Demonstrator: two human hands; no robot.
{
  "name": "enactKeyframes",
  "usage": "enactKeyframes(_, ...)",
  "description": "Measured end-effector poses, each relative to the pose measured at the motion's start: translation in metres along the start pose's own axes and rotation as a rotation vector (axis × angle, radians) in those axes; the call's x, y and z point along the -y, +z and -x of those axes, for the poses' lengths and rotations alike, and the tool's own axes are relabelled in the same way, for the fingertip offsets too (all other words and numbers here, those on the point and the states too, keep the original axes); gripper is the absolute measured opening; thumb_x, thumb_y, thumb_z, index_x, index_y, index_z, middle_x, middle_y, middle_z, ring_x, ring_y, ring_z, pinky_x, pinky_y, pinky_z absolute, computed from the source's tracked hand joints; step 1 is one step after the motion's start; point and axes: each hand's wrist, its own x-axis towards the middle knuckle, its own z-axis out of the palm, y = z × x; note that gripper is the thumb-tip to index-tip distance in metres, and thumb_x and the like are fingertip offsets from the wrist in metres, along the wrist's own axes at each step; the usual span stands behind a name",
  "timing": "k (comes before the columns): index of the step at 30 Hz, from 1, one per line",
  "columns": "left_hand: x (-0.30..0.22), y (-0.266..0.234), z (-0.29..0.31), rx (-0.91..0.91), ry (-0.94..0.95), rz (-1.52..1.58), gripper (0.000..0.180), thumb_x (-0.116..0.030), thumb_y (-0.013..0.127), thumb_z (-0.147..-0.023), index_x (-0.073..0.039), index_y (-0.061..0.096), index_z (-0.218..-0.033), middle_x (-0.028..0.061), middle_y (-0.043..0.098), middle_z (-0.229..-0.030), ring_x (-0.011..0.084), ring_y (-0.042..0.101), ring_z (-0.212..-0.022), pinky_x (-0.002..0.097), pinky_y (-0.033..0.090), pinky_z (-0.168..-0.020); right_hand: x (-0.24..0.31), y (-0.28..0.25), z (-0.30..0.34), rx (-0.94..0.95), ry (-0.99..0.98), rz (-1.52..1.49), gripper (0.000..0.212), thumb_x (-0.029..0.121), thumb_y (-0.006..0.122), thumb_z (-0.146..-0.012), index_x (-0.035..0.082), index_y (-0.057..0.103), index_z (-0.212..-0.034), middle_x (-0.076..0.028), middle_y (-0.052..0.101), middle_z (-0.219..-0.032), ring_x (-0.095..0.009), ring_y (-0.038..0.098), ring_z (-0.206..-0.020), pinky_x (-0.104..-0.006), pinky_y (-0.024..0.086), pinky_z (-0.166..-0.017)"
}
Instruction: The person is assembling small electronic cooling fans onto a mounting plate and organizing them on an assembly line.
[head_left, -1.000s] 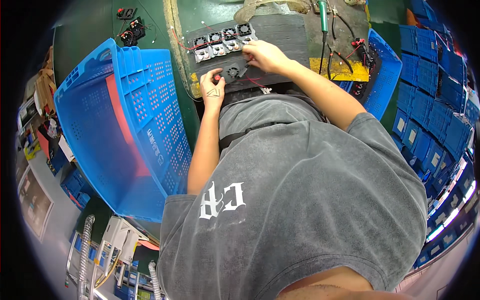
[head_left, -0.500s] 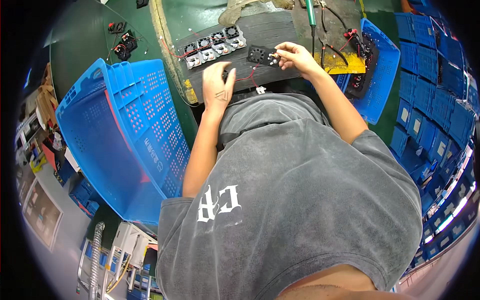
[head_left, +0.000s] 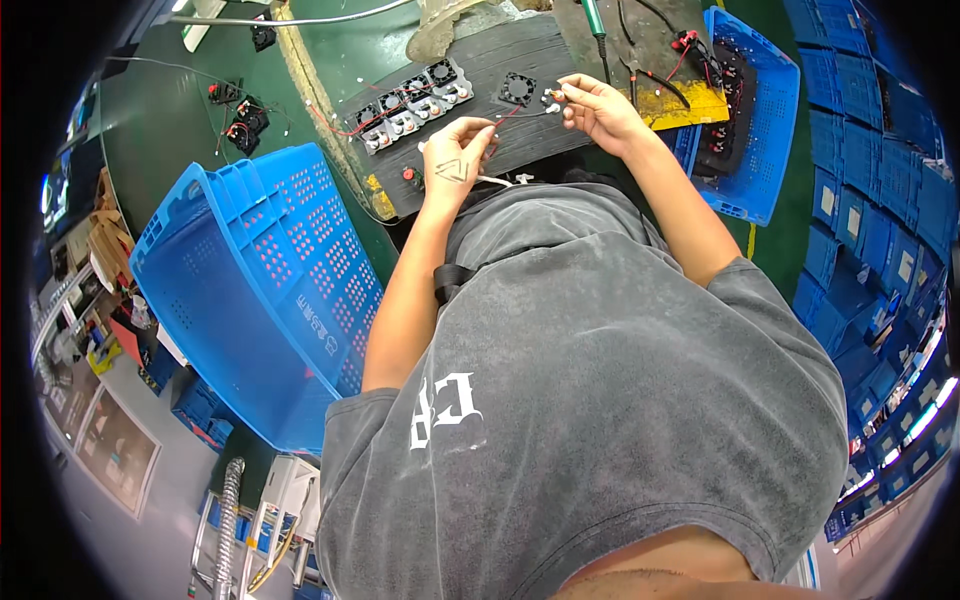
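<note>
A small black fan (head_left: 517,89) lies on the dark grooved board in front of me, with red and dark wires running from it. At its right end are small white and brass-coloured parts (head_left: 552,99), pinched by the thumb and fingertips of my right hand (head_left: 603,115). My left hand (head_left: 458,163) has its fingers closed on a red wire (head_left: 508,116) left of the fan. Beside the left wrist is a small red knob-like part (head_left: 409,174). Beyond the left hand, several similar fans sit in a row in a grey holder (head_left: 425,105).
A big blue crate (head_left: 325,240) stands at my left, and another blue crate (head_left: 765,130) at right holds black parts. Pliers (head_left: 655,85) and a green-handled tool (head_left: 594,18) lie at the back right. More fan units (head_left: 247,125) rest on the green surface at left.
My left hand has moved right and its fingers have closed on the red wire. The fan looks turned beside my right hand, which keeps its pinch. The whole view has shifted slightly.
</note>
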Motion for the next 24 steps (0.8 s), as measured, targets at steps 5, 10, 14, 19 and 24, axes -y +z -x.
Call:
enactKeyframes(5, 0.003, 0.007, -0.002, -0.015, 0.036, -0.144, 0.018, -0.016, 0.071, -0.096, -0.002, 0.076, -0.107, 0.0039, 0.075, -0.082, 0.0064, 0.061, -0.063, 0.0242, 0.049, -0.055, -0.018, 0.000, -0.008, -0.193, -0.032, -0.118, 0.015, 0.016, 0.065, -0.102, 0.005, 0.063, -0.112, -0.006, 0.071, -0.099, -0.016, 0.068, -0.079, -0.0337, 0.060, -0.074)
enactKeyframes(10, 0.007, -0.012, -0.023, -0.057, 0.241, -0.588, 0.024, -0.020, 0.071, -0.094, -0.004, 0.075, -0.111, 0.0087, 0.075, -0.085, 0.0138, 0.070, -0.075, 0.0296, 0.056, -0.074, -0.030, 0.007, -0.035, -0.296, -0.022, -0.150, 0.014, 0.015, 0.065, -0.102, 0.006, 0.063, -0.113, -0.006, 0.072, -0.101, -0.016, 0.068, -0.082, -0.0339, 0.061, -0.078)
enactKeyframes(14, 0.004, -0.047, -0.051, 0.204, -0.214, -0.216, 0.026, -0.022, 0.067, -0.098, 0.000, 0.072, -0.111, 0.0075, 0.074, -0.081, 0.0166, 0.068, -0.063, 0.0292, 0.053, -0.063, -0.029, 0.025, -0.057, -0.340, -0.022, -0.198, 0.016, 0.012, 0.063, -0.103, 0.003, 0.060, -0.114, -0.010, 0.069, -0.101, -0.021, 0.067, -0.084, -0.0383, 0.061, -0.078)
enactKeyframes(19, -0.017, -0.066, -0.054, 0.428, -0.466, -0.024, 0.023, -0.026, 0.066, -0.099, -0.003, 0.067, -0.105, 0.0056, 0.072, -0.081, 0.0118, 0.069, -0.071, 0.0234, 0.053, -0.063, -0.025, 0.033, -0.065, -0.434, -0.051, -0.139, 0.014, 0.011, 0.062, -0.103, 0.002, 0.060, -0.113, -0.010, 0.068, -0.099, -0.021, 0.066, -0.082, -0.0384, 0.062, -0.076)
enactKeyframes(24, -0.001, -0.083, -0.061, 0.446, -0.456, 0.033, 0.020, -0.020, 0.065, -0.099, -0.002, 0.063, -0.108, 0.0096, 0.073, -0.089, 0.0130, 0.069, -0.076, 0.0291, 0.060, -0.067, -0.028, 0.040, -0.074, -0.476, -0.052, -0.098, 0.014, 0.011, 0.059, -0.104, 0.002, 0.058, -0.115, -0.010, 0.066, -0.098, -0.022, 0.067, -0.082, -0.0392, 0.062, -0.075)
